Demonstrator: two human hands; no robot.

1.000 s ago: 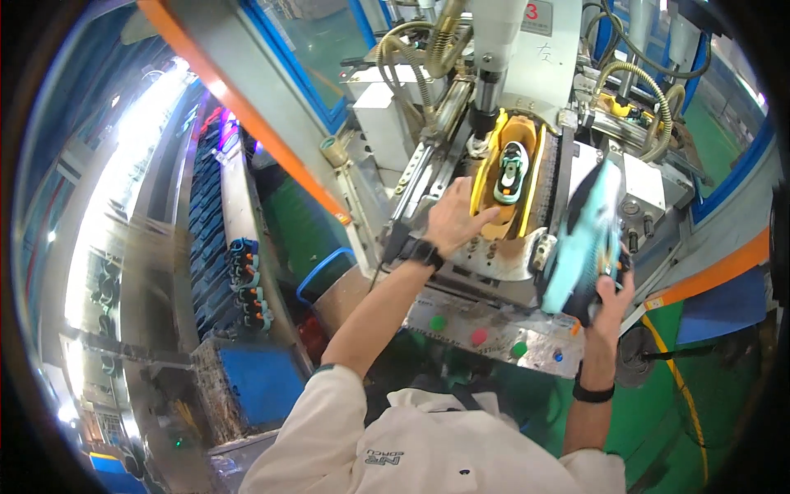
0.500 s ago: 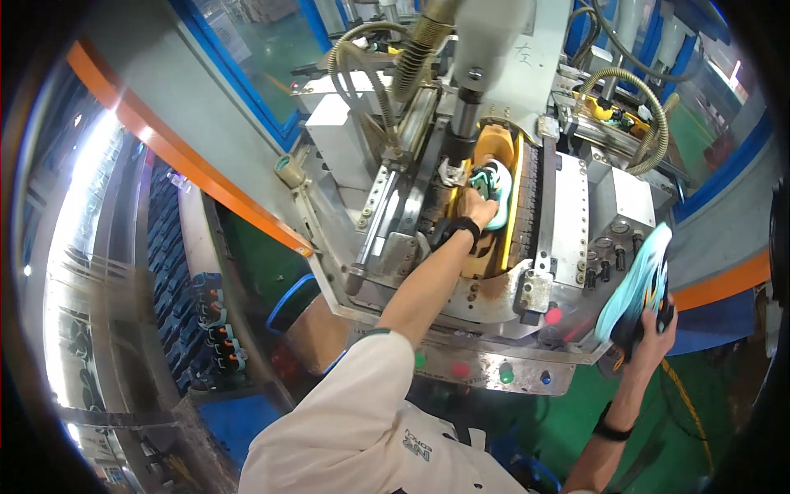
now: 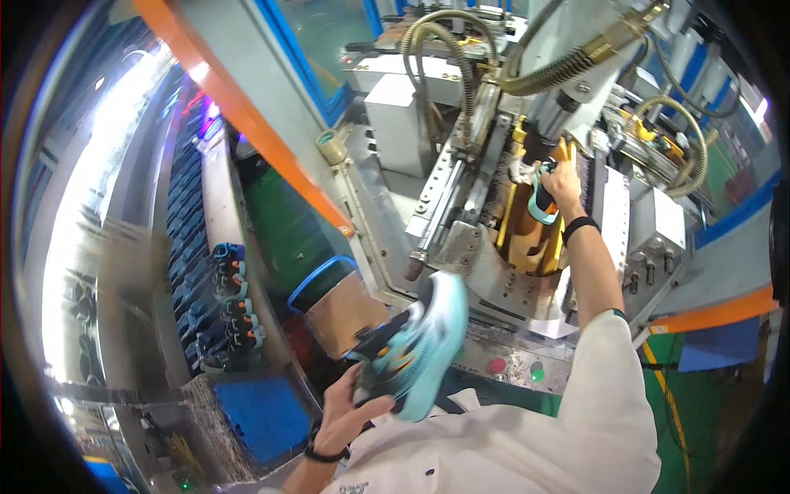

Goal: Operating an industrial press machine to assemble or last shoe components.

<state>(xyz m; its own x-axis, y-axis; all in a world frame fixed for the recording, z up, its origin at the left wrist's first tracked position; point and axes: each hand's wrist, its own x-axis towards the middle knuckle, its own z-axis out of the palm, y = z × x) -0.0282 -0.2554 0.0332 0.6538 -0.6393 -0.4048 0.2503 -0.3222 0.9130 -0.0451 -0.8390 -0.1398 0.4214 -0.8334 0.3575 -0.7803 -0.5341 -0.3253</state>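
At the lower left, my left hand [image 3: 336, 418] is closed on a turquoise and black sports shoe [image 3: 432, 346] with orange marks and a pale toe. The shoe is tilted, toe upward, and somewhat blurred. My right hand [image 3: 563, 186] reaches into the machine, its fingers closed on a second turquoise and dark shoe [image 3: 540, 207]. That shoe sits in the yellow-sided machine slot [image 3: 527, 244], under a dark press rod [image 3: 550, 123]. My fingers hide part of it.
A conveyor [image 3: 188, 247] with several dark shoe pieces [image 3: 234, 300] runs along the left. An orange-edged post [image 3: 247, 123] stands beside the machine. Ribbed hoses [image 3: 576, 64] arch over it. Red [image 3: 497, 365] and green buttons [image 3: 537, 372] line the front panel. Below left lies a brown board [image 3: 346, 313].
My left hand has come out of the machine to the lower left with a shoe. My right hand has moved from the far right into the slot. The view has swung left.
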